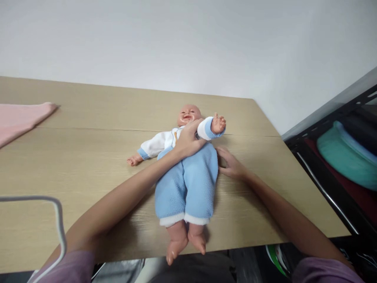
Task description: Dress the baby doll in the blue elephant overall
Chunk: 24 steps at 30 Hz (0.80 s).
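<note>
L hand fingers closed round doll arm — R hand fingers open, flat on table beside doll.

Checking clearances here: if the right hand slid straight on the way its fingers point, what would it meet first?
The right hand would likely meet the doll's blue trousers almost at once.

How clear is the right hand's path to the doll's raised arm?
Probably yes: right hand lies open on the table beside the trousers; the raised arm sits just beyond, nothing between.
</note>
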Each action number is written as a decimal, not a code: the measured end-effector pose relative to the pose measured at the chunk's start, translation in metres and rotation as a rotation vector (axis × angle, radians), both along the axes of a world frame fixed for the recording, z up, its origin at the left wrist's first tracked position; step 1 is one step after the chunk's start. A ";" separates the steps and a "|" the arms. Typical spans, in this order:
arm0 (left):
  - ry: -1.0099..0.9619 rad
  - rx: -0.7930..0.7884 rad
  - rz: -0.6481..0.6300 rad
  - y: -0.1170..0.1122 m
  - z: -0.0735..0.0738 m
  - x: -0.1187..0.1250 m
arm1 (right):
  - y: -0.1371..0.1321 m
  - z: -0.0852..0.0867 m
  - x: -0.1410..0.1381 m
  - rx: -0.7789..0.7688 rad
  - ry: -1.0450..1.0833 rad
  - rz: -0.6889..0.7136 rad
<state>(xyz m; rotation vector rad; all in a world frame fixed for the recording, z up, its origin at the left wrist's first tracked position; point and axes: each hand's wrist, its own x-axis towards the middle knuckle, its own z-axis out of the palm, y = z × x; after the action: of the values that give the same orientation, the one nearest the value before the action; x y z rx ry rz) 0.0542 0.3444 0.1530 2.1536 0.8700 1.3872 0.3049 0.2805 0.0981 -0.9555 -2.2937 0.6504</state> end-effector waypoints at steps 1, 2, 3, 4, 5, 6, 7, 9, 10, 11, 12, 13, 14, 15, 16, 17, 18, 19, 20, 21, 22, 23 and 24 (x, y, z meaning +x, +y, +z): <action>-0.036 -0.020 -0.002 0.001 0.000 0.000 | -0.001 0.000 -0.002 -0.005 0.001 0.002; -0.073 -0.045 0.001 0.001 0.001 -0.001 | -0.002 0.001 -0.003 -0.012 0.005 0.001; -0.108 -0.075 0.007 0.001 0.003 -0.002 | -0.003 0.001 -0.005 -0.020 0.013 -0.007; -0.141 -0.113 0.017 0.000 0.005 -0.003 | -0.004 0.001 -0.006 -0.026 0.025 -0.020; -0.172 -0.158 0.028 -0.002 0.007 -0.005 | -0.005 0.001 -0.008 -0.034 0.043 -0.035; -0.202 -0.207 0.042 -0.004 0.009 -0.007 | -0.006 0.001 -0.009 -0.047 0.069 -0.049; -0.233 -0.258 0.056 -0.006 0.012 -0.009 | -0.007 0.001 -0.011 -0.066 0.103 -0.058; -0.303 -0.344 0.081 -0.010 0.016 -0.013 | -0.010 0.001 -0.017 -0.125 0.191 -0.063; -0.343 -0.371 0.085 -0.012 0.018 -0.016 | -0.012 0.001 -0.020 -0.157 0.237 -0.060; -0.389 -0.387 0.083 -0.013 0.019 -0.019 | -0.014 0.001 -0.024 -0.189 0.277 -0.056; -0.438 -0.395 0.079 -0.013 0.020 -0.021 | -0.016 0.001 -0.029 -0.217 0.309 -0.051; -0.487 -0.397 0.077 -0.013 0.020 -0.024 | -0.018 0.001 -0.033 -0.247 0.333 -0.043; -0.534 -0.395 0.080 -0.012 0.020 -0.027 | -0.019 0.001 -0.038 -0.278 0.352 -0.033; -0.578 -0.391 0.090 -0.011 0.020 -0.029 | -0.020 0.002 -0.043 -0.302 0.367 -0.022; -0.621 -0.386 0.105 -0.010 0.019 -0.032 | -0.020 0.003 -0.049 -0.317 0.377 -0.010; -0.662 -0.385 0.116 -0.009 0.017 -0.035 | -0.019 0.004 -0.054 -0.312 0.384 0.002; -0.699 -0.390 0.123 -0.007 0.016 -0.038 | -0.017 0.007 -0.060 -0.288 0.391 0.009; -0.735 -0.404 0.124 -0.006 0.014 -0.041 | -0.014 0.010 -0.067 -0.250 0.398 0.013; -0.771 -0.426 0.123 -0.004 0.011 -0.045 | -0.010 0.013 -0.074 -0.210 0.406 0.014; -0.804 -0.455 0.119 -0.003 0.009 -0.048 | -0.007 0.016 -0.082 -0.178 0.417 0.013; -0.833 -0.489 0.112 -0.001 0.007 -0.052 | -0.004 0.019 -0.090 -0.157 0.432 0.011; -0.858 -0.522 0.105 0.001 0.004 -0.055 | -0.001 0.022 -0.098 -0.144 0.454 0.007; -0.879 -0.549 0.098 0.003 0.002 -0.059 | 0.002 0.025 -0.106 -0.137 0.479 -0.001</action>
<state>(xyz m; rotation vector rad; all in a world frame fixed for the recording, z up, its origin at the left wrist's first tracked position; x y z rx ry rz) -0.0045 0.3470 0.1550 0.9491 0.8443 1.6651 0.1988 0.2822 0.1228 -0.7599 -1.8433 0.9334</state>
